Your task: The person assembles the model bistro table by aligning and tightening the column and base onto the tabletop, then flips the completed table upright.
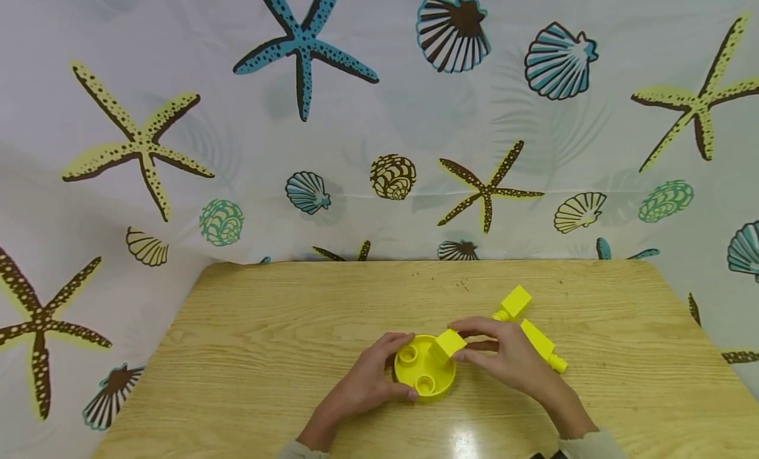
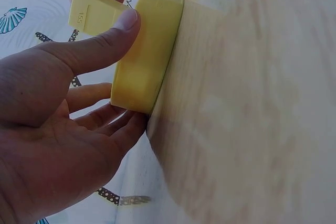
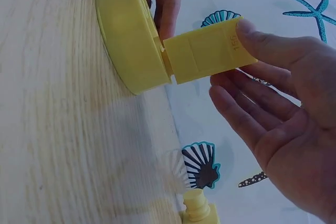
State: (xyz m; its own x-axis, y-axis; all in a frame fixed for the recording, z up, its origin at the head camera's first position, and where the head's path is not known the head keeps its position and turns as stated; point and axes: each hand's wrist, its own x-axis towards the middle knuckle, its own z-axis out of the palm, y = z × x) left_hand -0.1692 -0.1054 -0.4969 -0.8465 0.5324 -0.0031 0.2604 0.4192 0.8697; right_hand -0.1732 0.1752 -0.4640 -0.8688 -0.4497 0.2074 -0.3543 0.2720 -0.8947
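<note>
On the table lies a round yellow plastic base, open side up. Two of its raised sockets show in the head view. My left hand grips the rim from the left, thumb at the near side and fingers round the far side. With thumb and fingertips, my right hand pinches a blocky yellow leg by its outer end. The leg stands at the base's right part, its lower end meeting the base; whether it is threaded in, I cannot tell. Number markings show on the leg in both wrist views.
Two more yellow legs with threaded ends lie on the wooden table: one farther back, the other beside my right hand, a yellow leg pointing near right. A cloth printed with starfish and shells hangs behind the table.
</note>
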